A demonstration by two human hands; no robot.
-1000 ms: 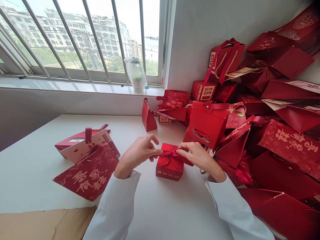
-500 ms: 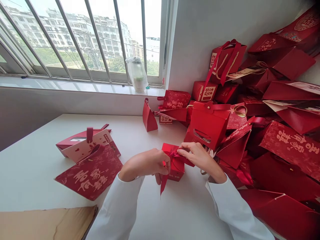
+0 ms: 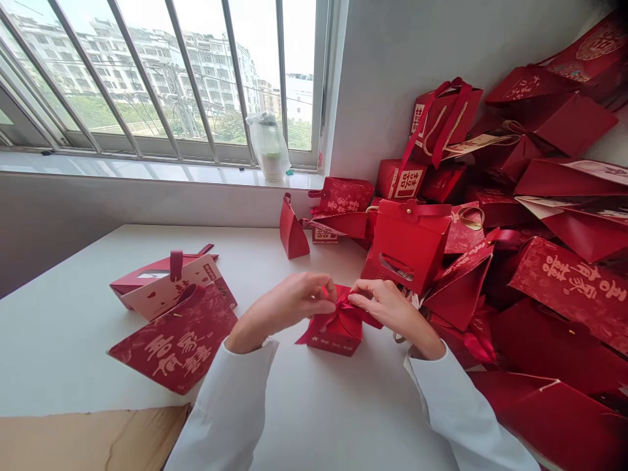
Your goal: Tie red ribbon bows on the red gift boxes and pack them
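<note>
A small red gift box (image 3: 338, 337) stands on the white table (image 3: 73, 327) in front of me. A red ribbon (image 3: 338, 313) crosses its top. My left hand (image 3: 294, 302) pinches the ribbon from the left, fingers closed. My right hand (image 3: 387, 302) pinches the ribbon's knot from the right, fingers closed over the box top. A loose ribbon end hangs down the box's left front side.
Flat red bags with gold lettering (image 3: 176, 340) and a pale one (image 3: 167, 288) lie at the left. A large heap of red gift bags (image 3: 515, 216) fills the right side. A wrapped jar (image 3: 269, 147) stands on the windowsill. Brown cardboard (image 3: 88, 438) lies at the near left edge.
My left hand pulled a ribbon end down toward me, then came back up to the box top. My right hand stayed on the knot. The box barely shifted.
</note>
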